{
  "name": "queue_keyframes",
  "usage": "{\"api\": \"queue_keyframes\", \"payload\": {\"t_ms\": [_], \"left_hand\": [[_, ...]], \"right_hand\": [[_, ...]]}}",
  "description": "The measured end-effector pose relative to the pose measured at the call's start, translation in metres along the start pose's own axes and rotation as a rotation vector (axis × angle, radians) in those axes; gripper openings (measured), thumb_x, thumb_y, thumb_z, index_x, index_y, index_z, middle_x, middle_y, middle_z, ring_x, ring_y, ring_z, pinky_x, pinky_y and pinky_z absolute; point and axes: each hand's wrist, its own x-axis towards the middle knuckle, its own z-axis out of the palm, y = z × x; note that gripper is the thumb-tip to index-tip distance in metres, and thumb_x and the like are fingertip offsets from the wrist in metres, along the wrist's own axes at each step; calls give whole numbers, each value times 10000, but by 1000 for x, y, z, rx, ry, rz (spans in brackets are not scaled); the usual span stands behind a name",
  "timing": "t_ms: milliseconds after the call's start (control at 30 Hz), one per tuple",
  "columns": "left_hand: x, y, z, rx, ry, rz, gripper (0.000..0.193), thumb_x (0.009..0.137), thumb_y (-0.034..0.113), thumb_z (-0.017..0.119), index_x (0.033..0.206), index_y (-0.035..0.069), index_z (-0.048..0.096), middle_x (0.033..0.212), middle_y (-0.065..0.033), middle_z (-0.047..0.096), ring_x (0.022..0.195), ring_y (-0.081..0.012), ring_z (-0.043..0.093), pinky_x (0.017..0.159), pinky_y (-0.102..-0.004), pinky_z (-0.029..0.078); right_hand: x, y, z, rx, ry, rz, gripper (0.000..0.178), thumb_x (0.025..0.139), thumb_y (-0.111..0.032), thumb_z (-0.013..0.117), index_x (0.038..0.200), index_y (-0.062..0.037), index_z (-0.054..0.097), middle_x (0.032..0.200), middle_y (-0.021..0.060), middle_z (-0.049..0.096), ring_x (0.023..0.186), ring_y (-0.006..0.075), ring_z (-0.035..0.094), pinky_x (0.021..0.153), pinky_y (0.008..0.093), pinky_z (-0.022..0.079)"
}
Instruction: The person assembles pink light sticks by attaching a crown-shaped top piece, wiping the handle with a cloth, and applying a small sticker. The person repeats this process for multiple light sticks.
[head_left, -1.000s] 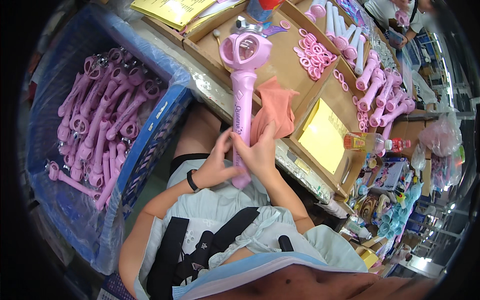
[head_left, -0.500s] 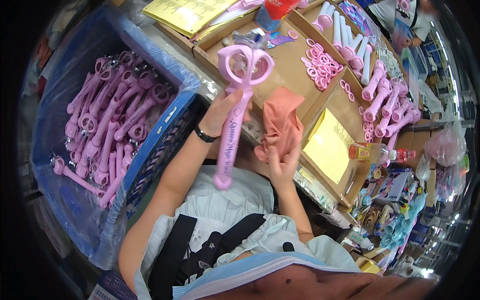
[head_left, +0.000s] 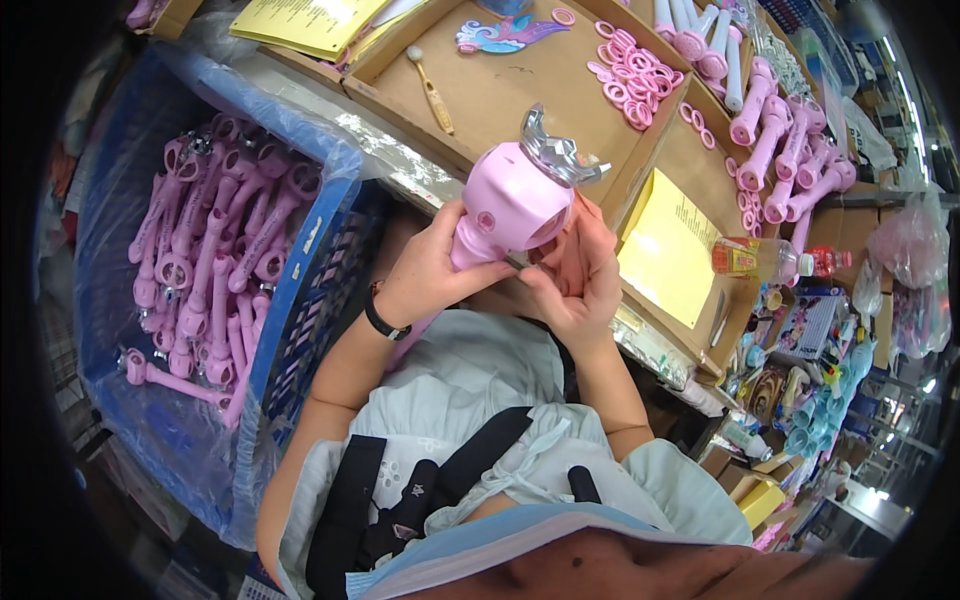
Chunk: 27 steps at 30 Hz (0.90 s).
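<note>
A pink toy wand (head_left: 505,205) with a silver crown on its head is held close up in front of me, head toward the camera. My left hand (head_left: 425,275) grips its handle just below the head. My right hand (head_left: 575,270) is closed against the right side of the head, with a salmon-coloured cloth partly hidden behind the fingers. The lower handle is hidden behind my left wrist, which wears a black band (head_left: 383,318).
A blue crate (head_left: 300,300) lined with clear plastic holds several pink wands (head_left: 215,250) at my left. Cardboard trays (head_left: 500,95) on the bench hold pink rings (head_left: 630,75), a small brush (head_left: 432,90), yellow sheets (head_left: 675,245) and more pink wand handles (head_left: 790,150). A bottle (head_left: 765,260) lies at right.
The wand was held upright by my left hand away from me; now it is pulled in and tipped head toward the camera. My right hand with the cloth has come up against its head.
</note>
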Motion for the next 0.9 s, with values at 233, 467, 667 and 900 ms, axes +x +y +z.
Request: {"api": "queue_keyframes", "payload": {"t_ms": [233, 467, 667, 900], "left_hand": [[2, 4, 1, 51, -91, -53, 522, 819, 185, 690, 1223, -20, 433, 1095, -141, 612, 985, -197, 602, 845, -295, 466], [13, -28, 21, -973, -28, -286, 441, 975, 392, 437, 1167, 0, 496, 958, -41, 604, 774, -107, 592, 703, -240, 496], [15, -29, 23, -1430, -545, -416, 675, 946, 576, 293, 1173, -35, 467, 832, -177, 612, 578, -179, 624, 526, -325, 555], [4, -19, 3, -838, -331, -356, 661, 954, 566, 284, 1092, -46, 496, 797, -167, 611, 510, -171, 606, 477, -279, 528]], "right_hand": [[10, 6, 3, -151, 42, 58, 634, 706, -78, 799, 1228, 53, 463, 1141, 165, 543, 1079, 240, 508, 738, 267, 502], [11, -5, -4, 264, -69, 255, 688, 805, 70, 637, 1380, 46, 259, 1342, 198, 393, 1168, 235, 487, 901, 297, 467], [12, -10, -11, 343, -84, 338, 673, 812, 88, 614, 1381, 42, 259, 1304, 193, 425, 1156, 234, 495, 887, 301, 472], [8, 1, -12, 281, -116, 289, 658, 805, 119, 585, 1377, 32, 270, 1294, 194, 438, 1059, 214, 555, 633, 221, 526]]}}
